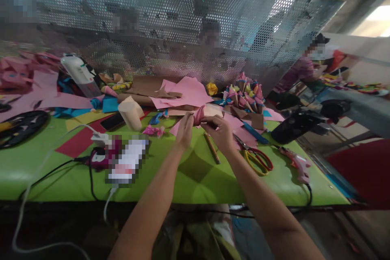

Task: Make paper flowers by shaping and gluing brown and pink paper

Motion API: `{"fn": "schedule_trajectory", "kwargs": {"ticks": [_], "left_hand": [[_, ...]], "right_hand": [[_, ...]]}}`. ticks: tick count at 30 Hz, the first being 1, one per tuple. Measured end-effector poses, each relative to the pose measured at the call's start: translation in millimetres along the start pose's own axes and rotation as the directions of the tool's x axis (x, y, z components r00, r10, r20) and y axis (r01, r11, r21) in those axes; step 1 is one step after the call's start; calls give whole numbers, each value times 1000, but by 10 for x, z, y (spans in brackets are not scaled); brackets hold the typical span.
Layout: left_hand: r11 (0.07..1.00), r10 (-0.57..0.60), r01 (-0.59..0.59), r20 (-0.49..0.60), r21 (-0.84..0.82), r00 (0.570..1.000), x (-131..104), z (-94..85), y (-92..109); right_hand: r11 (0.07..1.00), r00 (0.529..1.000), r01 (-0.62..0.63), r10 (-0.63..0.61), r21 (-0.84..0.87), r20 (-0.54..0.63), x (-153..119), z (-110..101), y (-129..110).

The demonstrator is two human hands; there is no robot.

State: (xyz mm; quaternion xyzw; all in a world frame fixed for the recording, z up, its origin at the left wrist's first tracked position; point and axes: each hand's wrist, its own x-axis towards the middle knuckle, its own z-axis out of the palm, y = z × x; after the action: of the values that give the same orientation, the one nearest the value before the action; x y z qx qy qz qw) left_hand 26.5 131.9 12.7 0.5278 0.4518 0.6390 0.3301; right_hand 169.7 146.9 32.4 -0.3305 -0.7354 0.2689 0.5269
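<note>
Head view: over a green table [213,191], the left hand [184,131] and the right hand [219,129] meet at a twisted pink paper [199,115], which is raised between them near the middle of the worktop. The left hand, nearly upright, grips its left side with fingers close together; the right hand, fingers bent, pinches it at the lower right. Taking that paper as the clock's centre, a black tray [35,124] sits far off at 9 o'clock, bearing something yellow and partly cut off by the frame. At 10 o'clock a white-topped bottle [79,72] leans, clear toward its lower end; its contents cannot be made out. A pale cylinder [131,114] stands tilted at 9 o'clock, and whether it is hollow is unclear. At 2 o'clock, pink, blue and yellow paper cones [243,93] bunch upright behind folded brown paper [256,120]; whether anything holds them is hidden. A black cylindrical container [291,126] lies slanted at 3 o'clock, its inside unseen. A pencil [212,149] points toward 5 o'clock, with scissors [257,159] and a pink glue gun [300,165] at 4.
</note>
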Motion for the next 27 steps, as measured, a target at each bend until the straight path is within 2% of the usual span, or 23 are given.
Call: {"fn": "schedule_trajectory", "kwargs": {"ticks": [9, 18, 23, 27], "left_hand": [[993, 108, -109, 31, 35, 994, -27, 20, 18], [997, 68, -69, 19, 29, 997, -35, 19, -10], [993, 99, -99, 11, 64, 995, -42, 16, -4], [999, 53, -53, 19, -5, 998, -38, 22, 0]], "right_hand": [[999, 1000, -25, 26, -29, 14, -28, 86, 18], [998, 1000, -8, 8, -58, -6, -44, 54, -27], [993, 1000, 29, -29, -116, -3, -48, 53, -32], [987, 999, 41, -45, -157, -24, -46, 64, -32]]}}
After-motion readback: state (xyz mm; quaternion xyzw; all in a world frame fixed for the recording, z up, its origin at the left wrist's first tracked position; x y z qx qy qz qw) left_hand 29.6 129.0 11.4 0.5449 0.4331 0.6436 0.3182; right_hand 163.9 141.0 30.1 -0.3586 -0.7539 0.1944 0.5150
